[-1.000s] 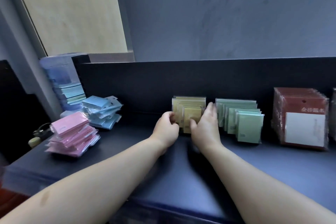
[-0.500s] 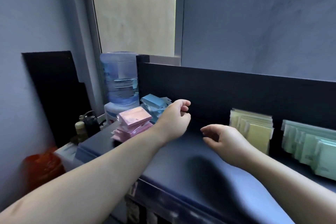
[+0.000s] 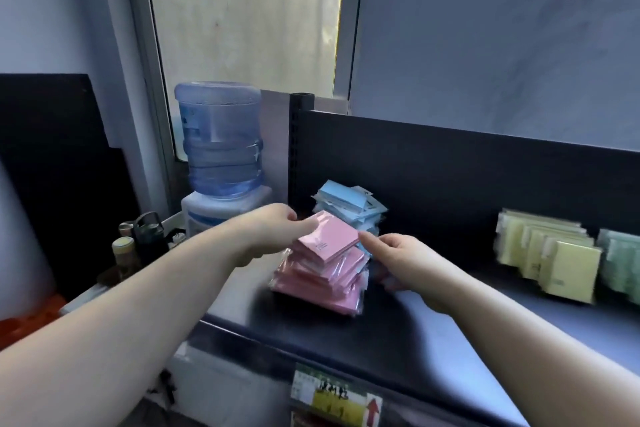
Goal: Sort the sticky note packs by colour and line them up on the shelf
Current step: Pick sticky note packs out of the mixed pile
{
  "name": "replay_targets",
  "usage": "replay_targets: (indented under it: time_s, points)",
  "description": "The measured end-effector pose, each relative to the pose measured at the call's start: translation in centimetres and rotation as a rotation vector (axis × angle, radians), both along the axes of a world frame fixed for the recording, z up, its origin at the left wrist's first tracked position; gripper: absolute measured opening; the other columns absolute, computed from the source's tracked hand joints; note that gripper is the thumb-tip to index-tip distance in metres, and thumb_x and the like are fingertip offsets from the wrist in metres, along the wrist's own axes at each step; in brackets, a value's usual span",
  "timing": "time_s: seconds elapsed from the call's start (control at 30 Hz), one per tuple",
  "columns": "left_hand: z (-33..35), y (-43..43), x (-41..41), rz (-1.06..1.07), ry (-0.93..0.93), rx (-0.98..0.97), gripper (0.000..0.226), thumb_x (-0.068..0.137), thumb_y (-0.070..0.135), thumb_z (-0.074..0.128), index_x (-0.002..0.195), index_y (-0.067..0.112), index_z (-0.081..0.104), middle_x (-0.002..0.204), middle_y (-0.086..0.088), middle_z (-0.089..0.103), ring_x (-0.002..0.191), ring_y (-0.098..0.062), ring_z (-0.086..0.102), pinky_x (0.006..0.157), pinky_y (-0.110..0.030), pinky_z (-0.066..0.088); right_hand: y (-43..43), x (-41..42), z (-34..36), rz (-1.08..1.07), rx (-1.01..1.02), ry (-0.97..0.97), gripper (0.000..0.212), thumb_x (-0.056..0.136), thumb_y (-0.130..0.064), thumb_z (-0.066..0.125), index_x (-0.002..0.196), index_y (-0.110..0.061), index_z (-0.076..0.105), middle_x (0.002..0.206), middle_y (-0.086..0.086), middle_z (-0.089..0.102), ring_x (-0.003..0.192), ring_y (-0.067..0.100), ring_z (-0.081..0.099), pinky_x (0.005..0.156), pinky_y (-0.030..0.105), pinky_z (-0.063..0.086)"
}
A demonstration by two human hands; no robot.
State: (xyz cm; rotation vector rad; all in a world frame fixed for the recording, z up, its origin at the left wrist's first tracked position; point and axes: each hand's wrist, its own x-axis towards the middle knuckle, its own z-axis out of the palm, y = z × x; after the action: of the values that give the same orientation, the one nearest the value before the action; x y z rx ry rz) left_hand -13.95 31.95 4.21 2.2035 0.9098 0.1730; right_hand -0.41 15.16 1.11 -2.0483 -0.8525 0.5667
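A loose pile of pink sticky note packs (image 3: 318,284) lies at the left end of the dark shelf (image 3: 433,329). My left hand (image 3: 270,232) pinches the left edge of the top pink pack (image 3: 329,241), which is tilted up off the pile. My right hand (image 3: 405,260) is at the pile's right side, forefinger touching the top pack's right corner, fingers apart. A pile of blue packs (image 3: 349,208) sits behind the pink one. Yellow packs (image 3: 550,256) stand in a row on the right, with green packs (image 3: 623,263) beside them at the frame edge.
The shelf's dark back panel (image 3: 450,177) rises behind the packs. A water dispenser with a blue bottle (image 3: 220,142) stands left of the shelf, with small bottles and a black flask (image 3: 149,236) beside it. A price label (image 3: 332,395) hangs on the shelf's front edge.
Both hands left the yellow row and moved left to the pink pile. The left hand has taken hold of the top pink pack; my view swung left too.
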Motion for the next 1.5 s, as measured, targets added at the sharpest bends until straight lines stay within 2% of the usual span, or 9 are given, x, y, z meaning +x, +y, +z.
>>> replay_targets:
  time_s: [0.17, 0.43, 0.6, 0.73, 0.87, 1.07, 1.17, 1.33, 1.5]
  points:
    - [-2.6, 0.4, -0.1, -0.163, 0.009, -0.23, 0.044, 0.085, 0.055, 0.055, 0.109, 0.018, 0.059, 0.113, -0.013, 0.067, 0.082, -0.02, 0.059, 0.082, -0.037, 0.05, 1.1, -1.4, 0.5, 0.076, -0.094, 0.125, 0.042, 0.082, -0.066, 0.052, 0.09, -0.027, 0.062, 0.08, -0.01, 0.063, 0.072, 0.009, 0.057, 0.064, 0.025, 0.049]
    - [-3.5, -2.6, 2.1, -0.388, -0.066, -0.242, 0.064, 0.062, 0.071, 0.059, 0.108, 0.027, 0.057, 0.104, 0.006, 0.069, 0.1, -0.016, 0.065, 0.096, -0.04, 0.049, -3.1, 0.7, 2.7, 0.139, -0.311, 0.172, 0.039, 0.075, -0.057, 0.068, 0.096, -0.024, 0.067, 0.091, 0.002, 0.072, 0.075, 0.017, 0.06, 0.075, 0.03, 0.044]
    - [-2.9, -6.7, 5.1, -0.569, -0.175, -0.39, 0.013, 0.084, 0.033, 0.07, 0.092, 0.023, 0.066, 0.095, 0.004, 0.074, 0.092, -0.013, 0.069, 0.092, -0.031, 0.052, -7.1, 3.2, 3.0, 0.023, -0.168, 0.164, 0.016, 0.084, -0.027, 0.07, 0.095, -0.017, 0.066, 0.088, 0.001, 0.07, 0.082, 0.015, 0.061, 0.08, 0.03, 0.043]
    - [-2.5, -8.4, 7.6, -0.649, -0.198, -0.386, 0.016, 0.076, 0.015, 0.079, 0.084, 0.023, 0.067, 0.082, 0.007, 0.074, 0.082, -0.009, 0.07, 0.085, -0.03, 0.055, -9.8, 4.1, 2.7, -0.088, -0.015, 0.241, 0.01, 0.085, -0.019, 0.068, 0.09, -0.01, 0.064, 0.082, 0.007, 0.07, 0.068, 0.016, 0.064, 0.063, 0.023, 0.05]
    - [-2.9, -8.7, 10.1, -0.568, -0.183, -0.313, 0.039, 0.07, 0.026, 0.084, 0.103, 0.02, 0.063, 0.098, -0.001, 0.072, 0.092, -0.016, 0.069, 0.09, -0.036, 0.054, -12.2, 5.5, 2.0, -0.174, 0.022, 0.281, 0.018, 0.087, -0.027, 0.065, 0.087, -0.009, 0.066, 0.082, 0.011, 0.071, 0.067, 0.019, 0.066, 0.063, 0.025, 0.051]
    - [-2.7, -10.0, 11.6, -0.388, -0.254, -0.233, 0.015, 0.086, 0.032, 0.068, 0.081, 0.018, 0.07, 0.071, 0.004, 0.07, 0.061, -0.007, 0.06, 0.061, -0.02, 0.048, -16.1, 7.6, 1.5, -0.216, 0.054, 0.363, 0.018, 0.092, -0.022, 0.059, 0.082, -0.008, 0.064, 0.076, 0.013, 0.069, 0.062, 0.02, 0.064, 0.058, 0.024, 0.049]
    - [-2.3, -10.6, 11.2, -0.384, -0.196, -0.204, 0.023, 0.088, 0.037, 0.065, 0.084, 0.015, 0.072, 0.071, 0.002, 0.071, 0.057, -0.006, 0.061, 0.057, -0.019, 0.049, -18.0, 8.6, 0.9, -0.184, -0.044, 0.36, 0.017, 0.092, -0.021, 0.058, 0.089, -0.006, 0.066, 0.073, 0.012, 0.069, 0.06, 0.019, 0.062, 0.055, 0.025, 0.043]
    - [-2.7, -11.0, 11.0, -0.403, -0.17, -0.157, 0.015, 0.082, 0.025, 0.073, 0.095, 0.018, 0.069, 0.094, -0.003, 0.073, 0.082, -0.014, 0.066, 0.085, -0.035, 0.053, -19.4, 8.9, 0.7, -0.039, -0.297, 0.186, 0.015, 0.09, -0.022, 0.06, 0.087, -0.009, 0.066, 0.06, 0.003, 0.064, 0.047, 0.012, 0.052, 0.043, 0.02, 0.029]
    - [-3.8, -10.9, 11.0, -0.367, -0.296, -0.311, 0.016, 0.084, 0.013, 0.07, 0.099, 0.016, 0.066, 0.096, -0.007, 0.071, 0.082, -0.016, 0.064, 0.082, -0.034, 0.051, -20.0, 8.1, 2.0, 0.079, -0.62, -0.08, 0.033, 0.084, -0.048, 0.062, 0.083, -0.015, 0.065, 0.058, -0.003, 0.064, 0.05, 0.012, 0.054, 0.046, 0.022, 0.035]
